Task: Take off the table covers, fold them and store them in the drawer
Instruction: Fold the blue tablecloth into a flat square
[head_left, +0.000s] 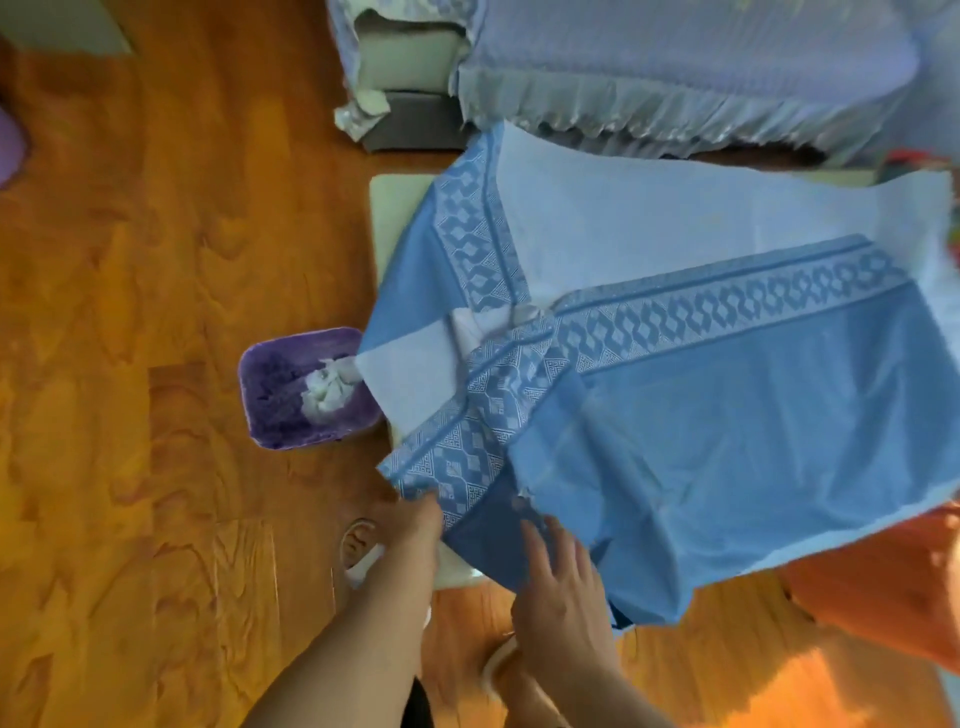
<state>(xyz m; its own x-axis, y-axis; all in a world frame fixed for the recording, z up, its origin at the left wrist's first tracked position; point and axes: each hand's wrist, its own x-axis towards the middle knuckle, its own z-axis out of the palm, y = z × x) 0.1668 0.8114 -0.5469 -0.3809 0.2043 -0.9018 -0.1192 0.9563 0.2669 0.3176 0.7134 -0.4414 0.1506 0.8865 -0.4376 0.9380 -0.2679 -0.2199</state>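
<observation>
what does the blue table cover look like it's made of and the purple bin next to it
Blue table cover: probably thin woven fabric, matte; it creases and drapes, with a paler underside. Purple bin: likely smooth, slightly shiny plastic, judging by its rigid rounded rim.

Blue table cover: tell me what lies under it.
Under the blue table cover a pale table shows at its left edge; the remaining tabletop is hidden. The left hand pinches the cover's corner.
</observation>
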